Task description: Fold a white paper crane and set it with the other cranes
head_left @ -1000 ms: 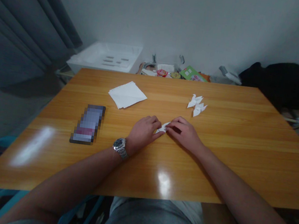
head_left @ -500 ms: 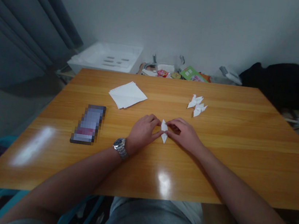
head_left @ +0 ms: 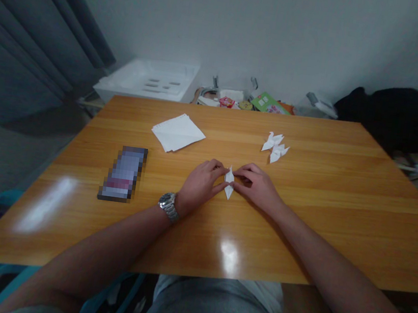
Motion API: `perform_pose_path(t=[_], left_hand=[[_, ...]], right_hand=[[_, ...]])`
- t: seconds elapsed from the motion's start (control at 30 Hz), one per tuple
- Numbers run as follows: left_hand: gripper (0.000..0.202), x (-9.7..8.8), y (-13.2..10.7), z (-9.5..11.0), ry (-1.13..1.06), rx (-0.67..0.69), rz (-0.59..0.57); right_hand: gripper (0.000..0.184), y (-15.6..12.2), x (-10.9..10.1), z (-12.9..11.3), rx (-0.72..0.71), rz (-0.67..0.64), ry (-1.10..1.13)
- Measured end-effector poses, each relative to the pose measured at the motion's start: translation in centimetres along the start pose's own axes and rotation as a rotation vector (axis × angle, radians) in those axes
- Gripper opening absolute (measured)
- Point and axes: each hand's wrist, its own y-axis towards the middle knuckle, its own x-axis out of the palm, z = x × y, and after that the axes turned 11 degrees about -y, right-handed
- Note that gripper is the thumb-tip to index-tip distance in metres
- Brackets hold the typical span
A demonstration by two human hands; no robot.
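A small folded piece of white paper (head_left: 229,179), narrow and pointed at both ends, is held low over the wooden table (head_left: 326,203). From its left side my left hand (head_left: 200,184) pinches it between thumb and fingers; a metal watch (head_left: 169,205) is on that wrist. My right hand (head_left: 259,188) grips the same paper from the right, thumb near the lower half. Fingertips cover parts of its edges. Beyond my right hand lie two white origami birds (head_left: 273,142) close together.
A stack of white paper sheets (head_left: 178,133) lies at the back left of the table. Nearer on the left is a phone (head_left: 124,173), its screen blurred. Behind the table's far edge stand a white plastic tray (head_left: 153,78) and a green packet (head_left: 268,103).
The far tip of the folded paper has shifted slightly right and looks narrower, and the paper stands straighter. Both hands keep nearly the same place.
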Motion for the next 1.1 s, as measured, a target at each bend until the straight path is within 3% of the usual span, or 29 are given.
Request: perform_pose_path(t=[0.3, 0.5, 1.1], left_hand=[[0.025, 0.20, 0.03, -0.14, -0.067, -0.005, -0.005], [0.027, 0.24, -0.02, -0.26, -0.087, -0.018, 0.010], [0.019, -0.06, 0.17, 0.13, -0.131, 0.029, -0.024]], right_hand=[[0.021, -0.04, 0.04, 0.43, -0.054, 0.020, 0.038], [0.019, 0.11, -0.18, 0.14, 0.004, -0.047, 0.091], [0.012, 0.26, -0.64, -0.32, -0.013, -0.083, 0.098]])
